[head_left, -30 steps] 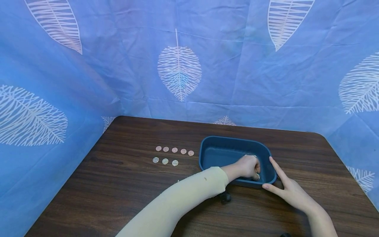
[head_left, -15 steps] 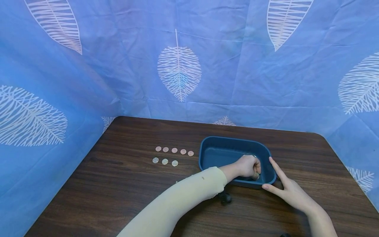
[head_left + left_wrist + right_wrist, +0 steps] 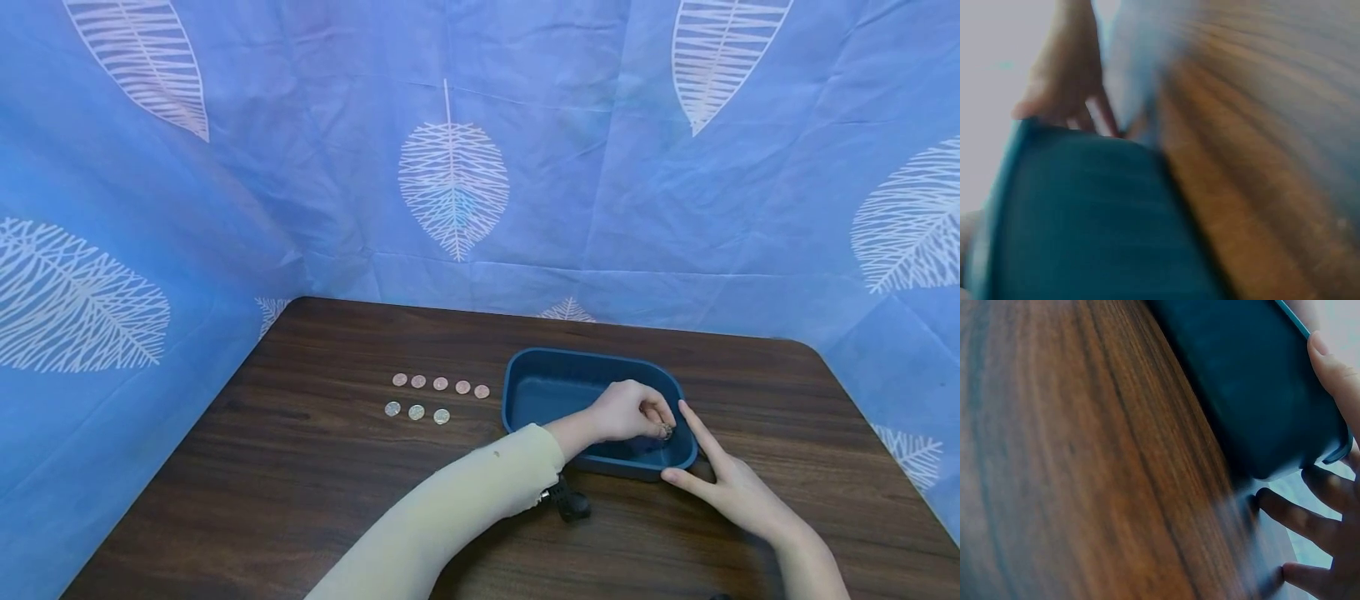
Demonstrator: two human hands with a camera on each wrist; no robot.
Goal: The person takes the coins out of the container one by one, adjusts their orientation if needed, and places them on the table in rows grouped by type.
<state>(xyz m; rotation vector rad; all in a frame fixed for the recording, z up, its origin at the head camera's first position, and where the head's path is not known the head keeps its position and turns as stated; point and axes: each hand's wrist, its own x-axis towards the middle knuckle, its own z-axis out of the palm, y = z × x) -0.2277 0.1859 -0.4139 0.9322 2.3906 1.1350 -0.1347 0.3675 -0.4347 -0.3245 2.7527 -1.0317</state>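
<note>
A dark blue rectangular box point(image 3: 543, 400) stands on the brown wooden table. My left hand point(image 3: 628, 412) is inside its right part, thumb and fingers pinching a small silvery coin point(image 3: 665, 432). Whether more than one coin is held cannot be told. My right hand point(image 3: 738, 492) rests on the box's right end, thumb and forefinger spread along the rim; in the right wrist view the other fingers point(image 3: 1300, 519) are apart below the box. Left of the box lie a row of several copper coins point(image 3: 440, 383) and, nearer, three silvery coins point(image 3: 416, 412).
A small black object point(image 3: 573, 505) shows beneath the left forearm, in front of the box. Blue cloth point(image 3: 555, 208) with white leaf prints hangs behind and beside the table point(image 3: 300, 467). The left wrist view is blurred.
My left hand has lifted slightly and shifted right inside the box, now with the coin between its fingertips. The right hand stays at the box's end, and the coin rows are unchanged.
</note>
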